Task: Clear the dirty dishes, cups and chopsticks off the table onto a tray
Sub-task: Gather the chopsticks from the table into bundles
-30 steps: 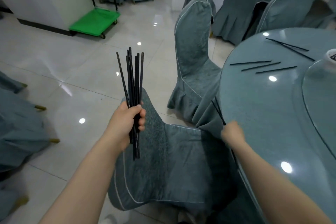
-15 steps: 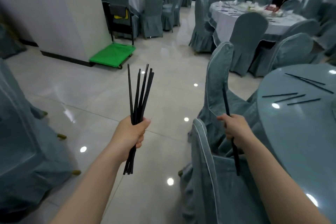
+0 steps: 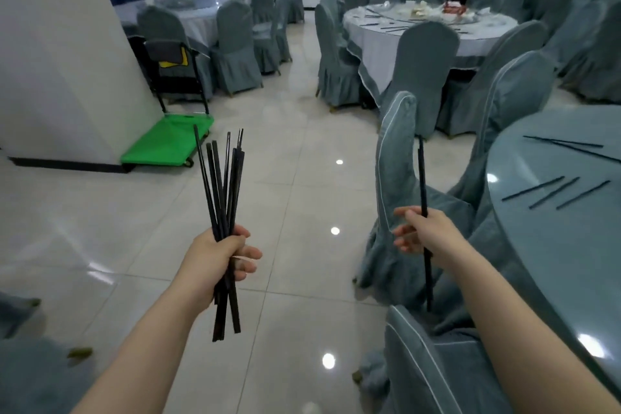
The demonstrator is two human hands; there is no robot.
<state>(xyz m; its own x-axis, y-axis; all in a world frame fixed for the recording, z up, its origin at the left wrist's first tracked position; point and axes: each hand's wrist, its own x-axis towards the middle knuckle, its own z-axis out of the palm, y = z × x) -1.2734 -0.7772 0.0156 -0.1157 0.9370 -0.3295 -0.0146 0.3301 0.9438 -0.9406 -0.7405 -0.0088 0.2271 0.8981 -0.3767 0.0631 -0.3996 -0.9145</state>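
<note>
Both fists grip chopsticks: left hand [image 3: 215,259] bundle [image 3: 223,212] (count unclear), right hand [image 3: 423,228] fingers hidden.

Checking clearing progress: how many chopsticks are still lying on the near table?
5: three side by side near the table edge, two crossed farther back. The frame cuts the table off, so more may be hidden.

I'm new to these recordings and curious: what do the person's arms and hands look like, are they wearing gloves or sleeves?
Both forearms are bare up to the picture's edge, with no sleeves in view. The left hand and right hand wear no gloves, and no rings, watch or bracelet show.
</note>
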